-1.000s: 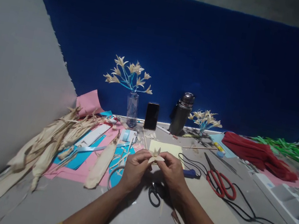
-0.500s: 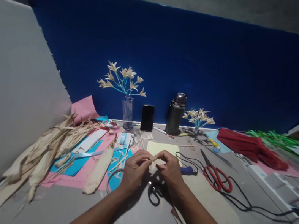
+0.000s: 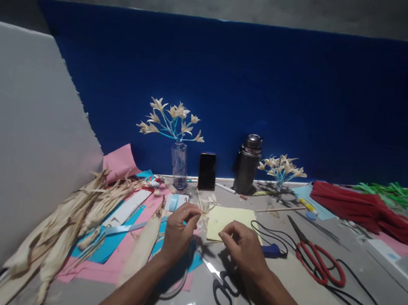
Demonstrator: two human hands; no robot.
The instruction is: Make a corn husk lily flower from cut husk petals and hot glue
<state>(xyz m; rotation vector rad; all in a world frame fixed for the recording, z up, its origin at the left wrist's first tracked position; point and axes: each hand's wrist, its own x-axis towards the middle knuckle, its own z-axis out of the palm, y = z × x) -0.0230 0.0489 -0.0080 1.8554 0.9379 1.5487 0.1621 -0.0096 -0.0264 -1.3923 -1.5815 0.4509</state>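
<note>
My left hand point(image 3: 182, 226) is closed in a pinch on a small pale husk flower point(image 3: 204, 214) that shows at its fingertips. My right hand point(image 3: 238, 240) is apart from it, thumb and fingers pressed together over the edge of a yellow paper point(image 3: 220, 220); whatever is between them is too small to make out. Black-handled scissors point(image 3: 223, 288) lie on the table below my hands. Dried corn husks point(image 3: 67, 223) are heaped at the left, beside pink and blue paper.
Behind stand a glass vase point(image 3: 179, 165) of husk flowers, a phone point(image 3: 207, 171), a thermos point(image 3: 248, 165) and a smaller flower bunch point(image 3: 282, 169). Red-handled scissors point(image 3: 320, 264), black cord, a red cloth point(image 3: 369, 210) and a power strip point(image 3: 397, 265) lie at the right.
My hands have moved apart; my right hand has left the husk piece, which stays at my left fingertips. The view has shifted, and the black-handled scissors show more fully.
</note>
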